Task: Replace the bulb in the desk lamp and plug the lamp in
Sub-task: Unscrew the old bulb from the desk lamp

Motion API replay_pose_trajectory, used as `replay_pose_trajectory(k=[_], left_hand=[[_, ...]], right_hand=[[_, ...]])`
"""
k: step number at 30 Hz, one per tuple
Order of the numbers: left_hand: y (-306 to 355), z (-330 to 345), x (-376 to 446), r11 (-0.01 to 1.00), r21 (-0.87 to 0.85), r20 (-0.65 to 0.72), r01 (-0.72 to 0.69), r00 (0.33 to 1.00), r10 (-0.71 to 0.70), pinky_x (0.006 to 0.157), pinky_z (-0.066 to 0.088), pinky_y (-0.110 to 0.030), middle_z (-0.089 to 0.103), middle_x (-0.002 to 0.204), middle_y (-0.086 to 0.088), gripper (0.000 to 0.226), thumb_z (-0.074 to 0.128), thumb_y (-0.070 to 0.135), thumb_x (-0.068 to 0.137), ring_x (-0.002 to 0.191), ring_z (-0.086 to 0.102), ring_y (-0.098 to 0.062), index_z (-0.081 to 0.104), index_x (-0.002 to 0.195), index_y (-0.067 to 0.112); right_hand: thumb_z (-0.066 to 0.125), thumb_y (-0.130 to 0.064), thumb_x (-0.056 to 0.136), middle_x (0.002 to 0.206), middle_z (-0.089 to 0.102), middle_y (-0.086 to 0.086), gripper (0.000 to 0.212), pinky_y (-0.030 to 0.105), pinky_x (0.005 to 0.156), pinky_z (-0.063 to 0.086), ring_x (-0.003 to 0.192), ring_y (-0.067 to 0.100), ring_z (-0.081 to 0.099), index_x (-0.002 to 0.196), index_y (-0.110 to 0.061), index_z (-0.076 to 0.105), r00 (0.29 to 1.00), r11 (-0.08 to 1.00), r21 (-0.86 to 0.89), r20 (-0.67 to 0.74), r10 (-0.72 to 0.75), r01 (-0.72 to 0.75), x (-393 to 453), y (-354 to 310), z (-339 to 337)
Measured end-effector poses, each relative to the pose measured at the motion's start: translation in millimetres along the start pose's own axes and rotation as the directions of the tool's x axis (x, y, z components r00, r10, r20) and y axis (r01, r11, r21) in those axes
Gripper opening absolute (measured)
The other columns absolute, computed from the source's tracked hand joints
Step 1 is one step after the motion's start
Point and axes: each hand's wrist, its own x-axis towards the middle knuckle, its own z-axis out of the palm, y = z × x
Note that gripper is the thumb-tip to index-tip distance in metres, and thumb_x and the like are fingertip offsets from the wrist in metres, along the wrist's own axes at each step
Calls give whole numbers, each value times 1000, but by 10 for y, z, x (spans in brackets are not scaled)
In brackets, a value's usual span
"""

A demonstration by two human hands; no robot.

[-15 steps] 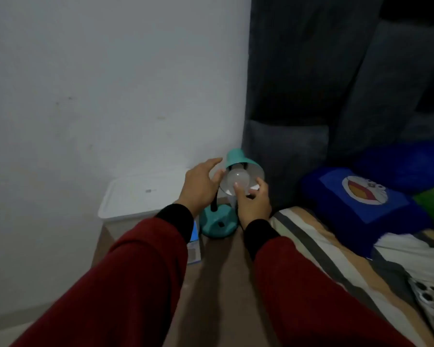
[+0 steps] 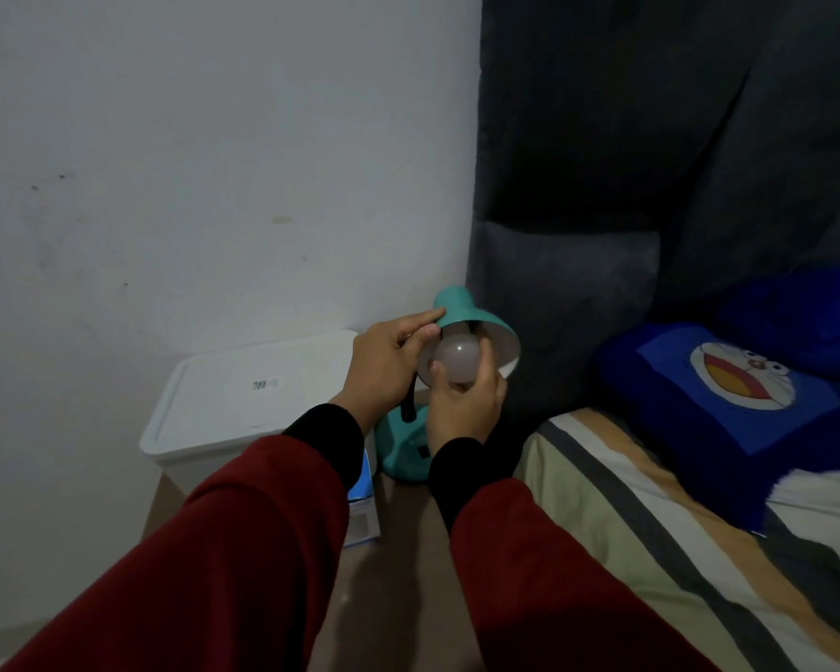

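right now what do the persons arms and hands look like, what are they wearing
Both arms are in loose dark red sleeves, with tight black cuffs of an under-layer showing at the wrists. The left hand and right hand are bare: no gloves, and no rings, watch or bracelets visible. No logos or markings show on the sleeves in this dim light.
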Motion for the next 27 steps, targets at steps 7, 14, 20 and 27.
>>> replay_pose_trajectory(k=[7,14,20,27], left_hand=[[11,2,-2,999,-20,-6,27,1000,-27,71,34,16,65,125,-4,29,55,16,93,105,52,3,64,122,15],[17,12,13,1000,-9,1,30,1000,-30,73,32,16,65,126,-2,29,56,18,93,106,51,3,64,121,18],[7,-2,17,1000,-2,2,25,1000,-25,74,33,14,65,126,-2,29,55,18,93,106,52,2,64,121,18],[21,-4,26,999,-15,22,38,999,-38,76,36,12,65,126,-1,30,56,19,93,107,53,1,63,122,20]], right_hand=[[73,-20,79,141,47,9,69,22,96,42,126,25,50,140,-18,40,997,997,37,-41,68,-67,7,-25,14],[73,-22,78,140,43,13,68,32,101,46,124,29,51,139,-19,41,994,998,23,-91,54,-52,36,-21,9],[71,-33,79,138,52,11,69,31,99,47,122,26,55,138,-14,42,990,990,69,-71,126,-121,9,1,35],[76,-27,75,143,44,11,77,36,105,44,128,27,48,141,-21,37,992,994,83,-96,76,-68,28,-46,-25]])
